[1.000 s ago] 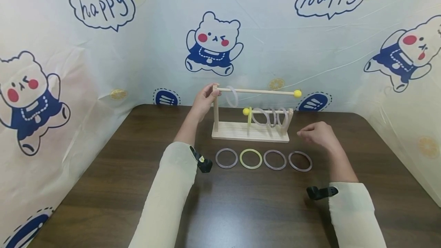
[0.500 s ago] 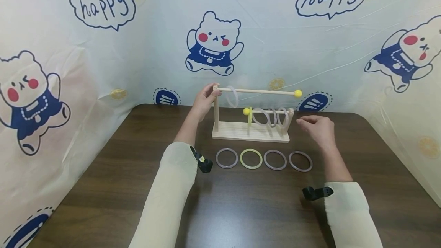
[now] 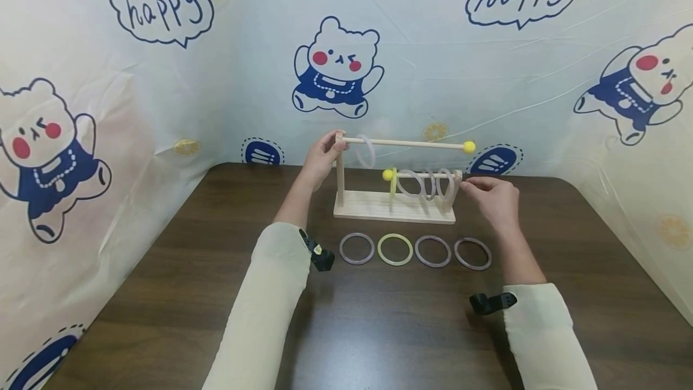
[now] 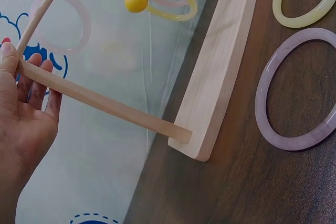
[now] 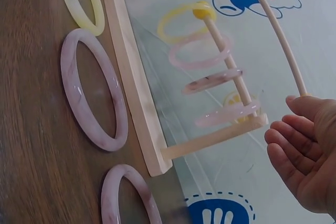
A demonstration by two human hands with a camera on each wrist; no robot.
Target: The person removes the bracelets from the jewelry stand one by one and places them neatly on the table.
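The wooden bangle stand [image 3: 395,206] has two rods at different heights, each with a yellow ball at its tip. My left hand [image 3: 320,161] holds the top of its taller left post [image 4: 105,100] between thumb and fingers. One pale lilac bangle [image 3: 366,152] hangs on the upper rod [image 3: 417,144] near that hand. On the lower rod hang a yellow bangle [image 5: 181,22] and three pinkish bangles [image 5: 199,53]. Beside the top of the short right post [image 5: 215,140] is my right hand [image 3: 495,200], fingers loosely bent around nothing; whether the fingertips touch the post I cannot tell.
In a row on the dark wooden table [image 3: 379,330], in front of the stand, lie a purple bangle [image 3: 357,249], a yellow-green bangle [image 3: 395,250] and two more purplish bangles [image 3: 433,252]. A printed cloth [image 3: 243,77] hangs behind the table.
My right hand has moved up and left, to the top of the short right post. The left hand keeps its hold on the left post, and the bangles stay where they were.
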